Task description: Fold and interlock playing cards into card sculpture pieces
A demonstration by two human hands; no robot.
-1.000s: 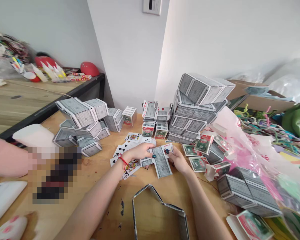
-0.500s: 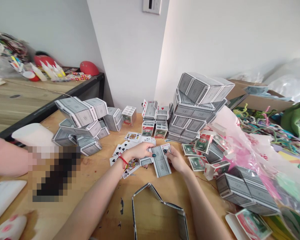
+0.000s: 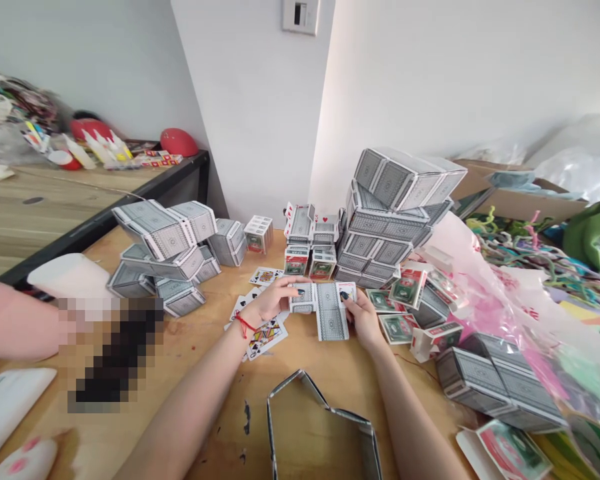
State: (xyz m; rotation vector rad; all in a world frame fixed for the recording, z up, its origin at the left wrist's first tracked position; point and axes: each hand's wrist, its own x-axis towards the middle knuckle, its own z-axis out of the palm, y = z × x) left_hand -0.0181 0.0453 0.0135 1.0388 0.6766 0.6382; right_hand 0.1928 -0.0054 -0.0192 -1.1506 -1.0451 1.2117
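Note:
My left hand [image 3: 270, 301], a red cord at its wrist, pinches the left end of joined playing cards [image 3: 332, 317] with grey patterned backs. My right hand [image 3: 364, 319] grips their right end, where a white card face shows. One card of the piece hangs lower between my hands. Under and beside my left hand lie loose playing cards [image 3: 266, 337], face up. Nearer to me, a band of folded cards [image 3: 323, 400] stands on edge, bent into an angular outline. Beyond my hands sit two card boxes [image 3: 297, 261] with folded cards on top.
Stacks of card-covered blocks stand at left [image 3: 165, 233] and right [image 3: 390, 220]. Several green-red card boxes [image 3: 397, 328] and another block [image 3: 500, 380] lie on the right by pink plastic [image 3: 485, 287]. A pink sleeve [image 3: 17, 320] rests at the left beside a blurred-out dark patch.
My hands have moved slightly apart. The joined cards have been straightened and shifted right and up, so more of their left part shows. The view has tilted slightly.

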